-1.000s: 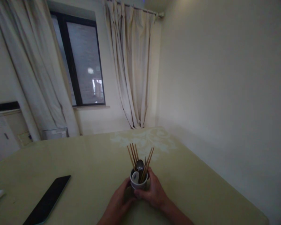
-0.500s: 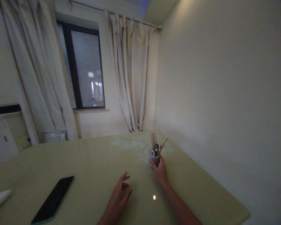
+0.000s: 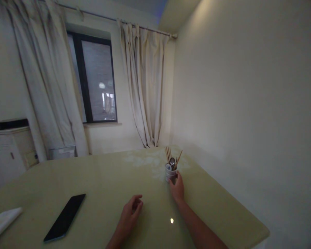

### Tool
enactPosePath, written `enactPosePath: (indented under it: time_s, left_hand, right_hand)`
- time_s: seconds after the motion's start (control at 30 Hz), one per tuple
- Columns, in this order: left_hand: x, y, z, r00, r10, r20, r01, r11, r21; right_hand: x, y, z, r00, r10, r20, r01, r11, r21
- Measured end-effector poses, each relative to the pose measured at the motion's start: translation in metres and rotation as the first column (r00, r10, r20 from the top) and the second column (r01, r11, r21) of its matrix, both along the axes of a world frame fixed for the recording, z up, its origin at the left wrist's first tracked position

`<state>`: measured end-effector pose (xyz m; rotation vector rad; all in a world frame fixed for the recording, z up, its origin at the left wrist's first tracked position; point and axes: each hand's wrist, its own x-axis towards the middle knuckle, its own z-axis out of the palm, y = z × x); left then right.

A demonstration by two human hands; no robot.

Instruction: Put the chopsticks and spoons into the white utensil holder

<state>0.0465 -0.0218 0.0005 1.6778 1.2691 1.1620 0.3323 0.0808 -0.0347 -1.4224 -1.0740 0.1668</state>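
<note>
A whitish utensil cup (image 3: pixel 170 174) stands upright toward the far right of the table. Wooden chopsticks (image 3: pixel 168 154), a metal spoon (image 3: pixel 172 161) and a white piece with a blue mark poke out of its top. My right hand (image 3: pixel 178 188) reaches out to the cup, thumb and fingers around its near right side. Nearer to me and to the left, my left hand (image 3: pixel 129 212) is over the table with its fingers curled in toward the thumb. Nothing shows in it.
On the left of the pale green table (image 3: pixel 106 176) lies a dark tablet-like slab (image 3: pixel 65 218). A white object (image 3: pixel 3 223) is cut off at the left edge. A wall (image 3: pixel 235 121) runs along the right side; curtains (image 3: pixel 145 86) and a white cabinet (image 3: pixel 7 152) stand behind.
My left hand's fingers have curled in from a looser, spread pose. My right hand stays at the cup, its grip a little lower. The view has shifted slightly.
</note>
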Motion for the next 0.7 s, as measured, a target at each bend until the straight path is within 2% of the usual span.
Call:
enactPosePath:
  time_s: [0.33, 0.53, 0.7]
  left_hand:
    - [-0.002, -0.004, 0.002, 0.99, -0.02, -0.137, 0.019, 1.0, -0.005]
    - [0.006, -0.009, -0.006, 0.945, -0.051, -0.323, 0.064, 0.997, 0.03]
    - [0.007, -0.008, -0.017, 0.917, -0.089, -0.389, 0.113, 0.993, 0.039]
  right_hand:
    - [-0.001, -0.005, 0.006, 0.999, -0.032, 0.028, 0.034, 0.997, -0.074]
    - [-0.001, -0.007, 0.005, 0.998, -0.046, 0.048, 0.05, 0.994, -0.096]
    - [0.0, -0.009, 0.003, 0.997, -0.039, 0.061, 0.045, 0.994, -0.103]
